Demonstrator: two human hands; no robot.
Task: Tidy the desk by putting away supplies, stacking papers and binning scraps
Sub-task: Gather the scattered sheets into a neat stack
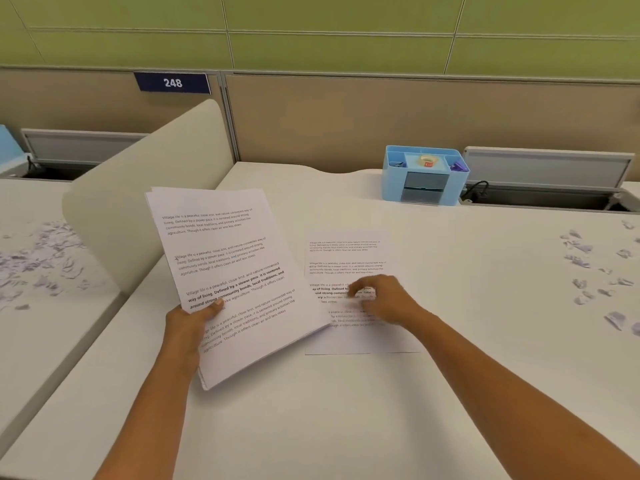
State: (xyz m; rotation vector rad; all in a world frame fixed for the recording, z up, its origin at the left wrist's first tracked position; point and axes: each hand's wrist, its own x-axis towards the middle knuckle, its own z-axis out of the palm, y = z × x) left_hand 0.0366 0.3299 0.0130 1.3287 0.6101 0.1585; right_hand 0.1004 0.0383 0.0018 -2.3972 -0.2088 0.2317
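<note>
My left hand grips a stack of printed papers by its lower left edge, thumb on top, and holds it tilted above the white desk. A single printed sheet lies flat on the desk to the right of the stack. My right hand rests on that sheet with its fingers bent down onto the paper; it is blurred, so the hold is unclear. Torn paper scraps are scattered on the desk at the far right.
A light blue desk organiser with a tape roll and clips stands at the desk's back edge. A beige curved divider separates the neighbouring desk on the left, where more scraps lie. Open cable trays run along the back.
</note>
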